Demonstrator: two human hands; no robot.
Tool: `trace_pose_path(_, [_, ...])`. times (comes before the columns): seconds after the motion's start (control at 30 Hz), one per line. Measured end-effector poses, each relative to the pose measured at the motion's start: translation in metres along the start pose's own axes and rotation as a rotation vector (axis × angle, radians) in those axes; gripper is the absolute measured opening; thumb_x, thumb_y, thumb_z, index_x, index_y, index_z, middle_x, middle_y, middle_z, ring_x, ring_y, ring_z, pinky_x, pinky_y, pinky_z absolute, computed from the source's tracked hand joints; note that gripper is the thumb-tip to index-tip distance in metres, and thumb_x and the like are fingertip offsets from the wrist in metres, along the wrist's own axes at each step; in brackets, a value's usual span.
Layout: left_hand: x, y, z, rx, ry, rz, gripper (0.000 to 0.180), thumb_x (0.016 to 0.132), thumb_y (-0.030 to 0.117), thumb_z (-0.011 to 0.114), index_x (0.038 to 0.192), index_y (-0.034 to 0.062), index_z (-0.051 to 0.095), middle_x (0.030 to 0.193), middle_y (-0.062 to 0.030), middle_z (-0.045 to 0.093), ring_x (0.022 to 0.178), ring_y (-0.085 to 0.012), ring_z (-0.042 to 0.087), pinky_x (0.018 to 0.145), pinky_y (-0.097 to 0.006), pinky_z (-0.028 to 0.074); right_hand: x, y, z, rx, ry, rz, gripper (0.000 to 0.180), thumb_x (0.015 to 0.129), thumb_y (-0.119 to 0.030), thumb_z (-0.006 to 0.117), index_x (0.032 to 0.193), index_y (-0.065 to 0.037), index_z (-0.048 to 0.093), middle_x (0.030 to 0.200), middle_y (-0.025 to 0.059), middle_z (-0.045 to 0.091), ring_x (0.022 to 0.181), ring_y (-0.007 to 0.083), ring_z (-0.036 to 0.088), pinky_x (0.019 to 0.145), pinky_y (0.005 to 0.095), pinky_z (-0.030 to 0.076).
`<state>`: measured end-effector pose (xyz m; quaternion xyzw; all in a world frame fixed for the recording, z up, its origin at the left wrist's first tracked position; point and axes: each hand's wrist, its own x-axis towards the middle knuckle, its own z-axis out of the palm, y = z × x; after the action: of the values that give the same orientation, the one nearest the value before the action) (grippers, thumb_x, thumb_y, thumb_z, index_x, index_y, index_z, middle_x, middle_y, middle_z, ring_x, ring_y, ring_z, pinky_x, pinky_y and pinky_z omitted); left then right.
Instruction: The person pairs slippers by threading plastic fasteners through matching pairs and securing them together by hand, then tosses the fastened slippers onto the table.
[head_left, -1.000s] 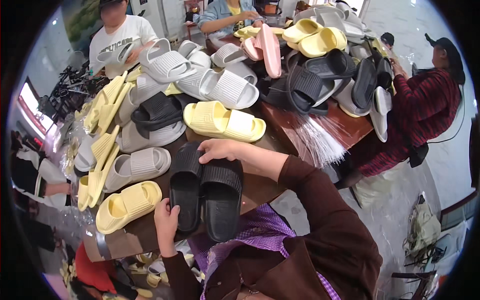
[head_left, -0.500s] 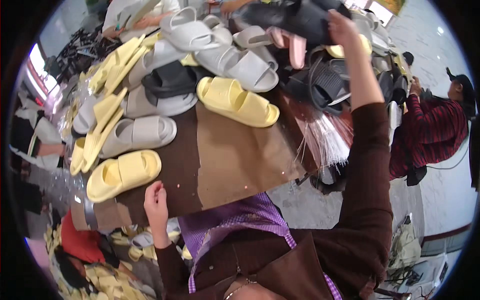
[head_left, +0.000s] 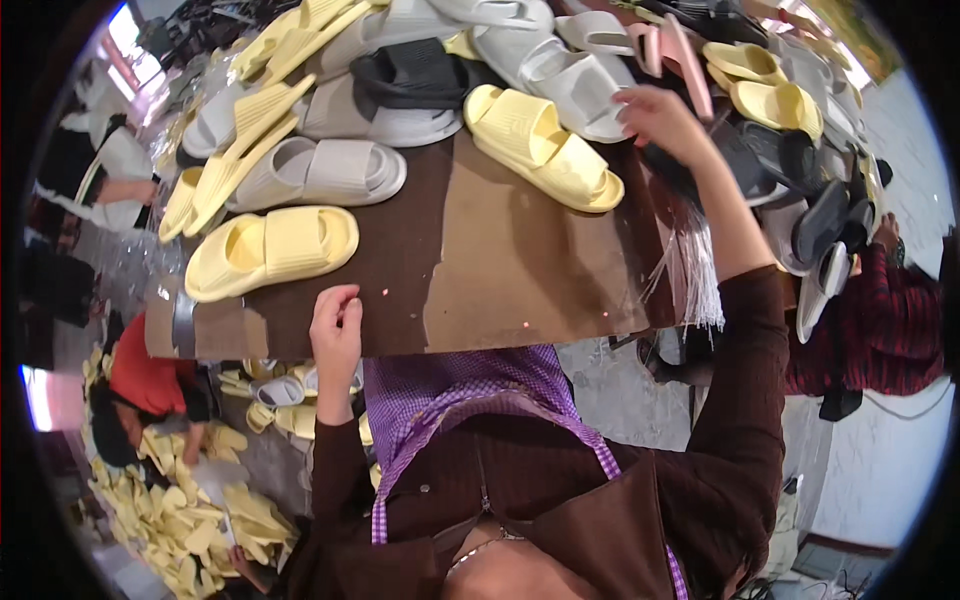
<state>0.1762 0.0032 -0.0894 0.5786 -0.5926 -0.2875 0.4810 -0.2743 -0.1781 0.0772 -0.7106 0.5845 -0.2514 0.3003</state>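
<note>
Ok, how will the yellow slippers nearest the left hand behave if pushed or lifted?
The yellow slippers look like moulded foam, so probably light and slightly springy. Lying low and broad on the brown table, they'd likely slide rather than roll.

The right grip has released the black slippers; it has drawn back.

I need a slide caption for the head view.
Empty left hand at the edge of a brown table, right hand by a grey slipper.
</note>
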Motion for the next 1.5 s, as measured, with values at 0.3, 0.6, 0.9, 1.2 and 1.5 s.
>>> trace_pose_path(0.3, [-0.017, 0.015, 0.036, -0.045, 0.148, 0.258, 0.013, 0.081, 0.002, 0.056, 0.092, 0.0007, 0.061, 0.091, -0.0113, 0.060, 0.081, -0.0212, 0.060, 0.068, -0.030, 0.048, 0.087, 0.069, 0.090, -0.452, 0.147, -0.269, 0.055, 0.077, -0.010, 0.053, 0.130, 0.000, 0.042, 0.069, 0.0140, 0.063, 0.064, 0.0237, 0.060, 0.060, 0.0358, 0.046])
trace_pose_path(0.6, [-0.054, 0.023, 0.019, -0.256, 0.115, 0.090, 0.024, 0.083, 0.003, 0.056, 0.106, -0.0002, 0.054, 0.094, -0.0099, 0.053, 0.075, -0.0164, 0.056, 0.063, -0.028, 0.047, 0.057, -0.035, 0.138, 0.936, -0.133, 0.173, 0.054, 0.082, 0.004, 0.045, 0.135, -0.002, 0.037, 0.123, 0.0147, 0.052, 0.101, 0.0224, 0.056, 0.085, 0.0296, 0.046])
trace_pose_path(0.9, [-0.042, 0.045, 0.025, -0.573, 0.248, 0.128, 0.054, 0.085, 0.010, 0.055, 0.131, -0.0016, 0.029, 0.103, -0.0114, 0.051, 0.076, -0.0133, 0.056, 0.064, -0.024, 0.049, -0.077, -0.135, 0.209, 0.319, -0.500, -0.312, 0.053, 0.080, 0.010, 0.046, 0.131, -0.004, 0.043, 0.118, 0.0070, 0.054, 0.093, 0.0125, 0.056, 0.084, 0.0228, 0.043])
trace_pose_path(1.2, [-0.054, 0.043, 0.006, -0.844, 0.205, -0.377, 0.051, 0.088, 0.010, 0.044, 0.134, 0.0004, 0.025, 0.109, -0.0145, 0.050, 0.080, -0.0184, 0.058, 0.057, -0.026, 0.054, -0.087, -0.085, 0.200, 0.119, -0.101, -0.566, 0.048, 0.086, 0.001, 0.053, 0.132, -0.003, 0.042, 0.120, 0.0096, 0.052, 0.092, 0.0139, 0.056, 0.080, 0.0222, 0.044])
trace_pose_path(1.5, [-0.042, 0.035, 0.018, -1.116, 0.255, -0.451, 0.043, 0.087, 0.007, 0.042, 0.128, 0.0039, 0.030, 0.101, -0.0125, 0.055, 0.070, -0.0182, 0.061, 0.048, -0.027, 0.053, -0.083, -0.034, 0.207, 0.917, 0.055, 0.117, 0.036, 0.091, -0.017, 0.052, 0.122, 0.002, 0.049, 0.115, 0.0125, 0.057, 0.099, 0.0222, 0.059, 0.080, 0.0346, 0.050])
